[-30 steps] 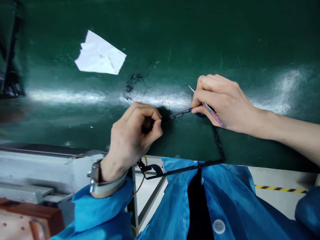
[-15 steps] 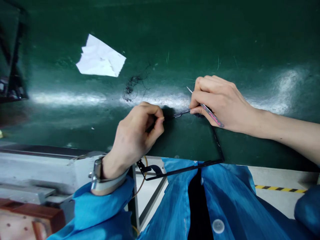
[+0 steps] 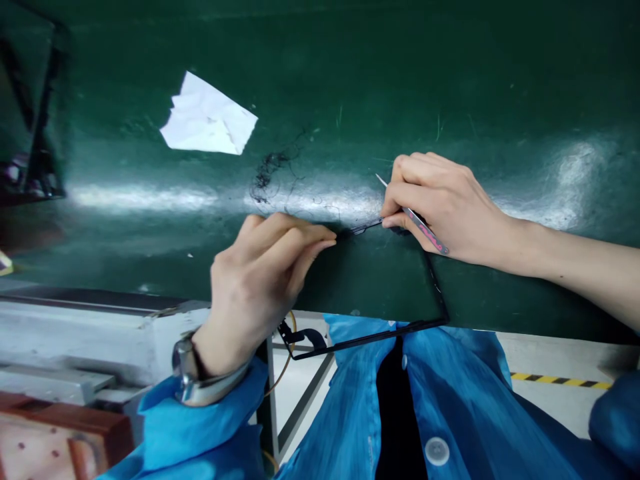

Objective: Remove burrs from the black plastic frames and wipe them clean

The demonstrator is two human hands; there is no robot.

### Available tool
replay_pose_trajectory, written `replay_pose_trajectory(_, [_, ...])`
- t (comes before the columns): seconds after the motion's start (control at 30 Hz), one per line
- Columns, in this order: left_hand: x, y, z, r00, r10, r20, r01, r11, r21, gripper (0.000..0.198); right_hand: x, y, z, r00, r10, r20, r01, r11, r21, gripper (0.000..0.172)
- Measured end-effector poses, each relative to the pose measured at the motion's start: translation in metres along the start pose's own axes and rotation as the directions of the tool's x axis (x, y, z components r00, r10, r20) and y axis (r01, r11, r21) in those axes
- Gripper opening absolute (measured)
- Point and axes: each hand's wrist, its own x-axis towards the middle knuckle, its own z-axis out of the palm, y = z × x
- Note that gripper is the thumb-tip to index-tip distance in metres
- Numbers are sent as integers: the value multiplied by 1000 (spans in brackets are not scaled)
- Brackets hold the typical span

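Observation:
My right hand [image 3: 440,203] is closed on a thin black frame [image 3: 370,337], pinching its upper strip between thumb and finger. Tucked in the same hand is a pair of tweezers [image 3: 424,232] with pink markings, its pale tip sticking out to the upper left. My left hand [image 3: 265,280] is closed in a pinch, fingertips at the left end of that upper strip. Whatever lies between them is too small to make out. The frame's lower side reaches past the table edge in front of my body, with a black flap at its lower left corner.
Fine black shavings or threads [image 3: 270,170] lie on the green table [image 3: 350,60] beyond my left hand. A torn white paper [image 3: 210,120] is farther left. A dark framed object [image 3: 35,113] stands at the left edge, and metal machinery [image 3: 100,333] is below it.
My left hand has tilted and its fingers have straightened, bringing the pinched fingertips rightward to the strip's end. My right hand, the tweezers and the frame have barely moved.

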Motion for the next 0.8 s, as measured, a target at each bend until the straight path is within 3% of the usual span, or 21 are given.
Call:
replay_pose_trajectory(0.1, [-6, 2, -3, 995, 90, -37, -84, 989, 124, 20, 0, 1, 1, 1000, -6, -3, 6, 1000, 10, 30])
replay_pose_trajectory(0.2, [-11, 6, -6, 990, 139, 3, -136, 968, 212, 21, 0, 0, 0, 1000, -5, -1, 5, 1000, 3, 29])
replay_pose_trajectory(0.37, [-15, 12, -10, 988, 107, 113, -141, 923, 358, 21, 0, 0, -1, 1000, 7, 9, -7, 1000, 6, 32])
replay_pose_trajectory(0.47, [-18, 9, -10, 994, 56, 90, -88, 910, 406, 16, -1, 0, 0, 1000, 4, -1, -4, 1000, 13, 32])
replay_pose_trajectory(0.57, [-19, 2, -11, 997, -74, -2, 72, 955, 287, 9, 0, 1, 1, 1000, 0, -15, 0, 1000, 22, 31])
replay_pose_trajectory(0.63, [-17, 0, -11, 985, -171, -31, 173, 980, 102, 7, 0, 1, 2, 1000, 2, -13, -1, 1000, 28, 31])
replay_pose_trajectory(0.8, [-10, 5, -2, 947, -309, 86, 319, 888, -331, 13, -1, 1, 0, 1000, -12, -12, 12, 1000, 21, 31])
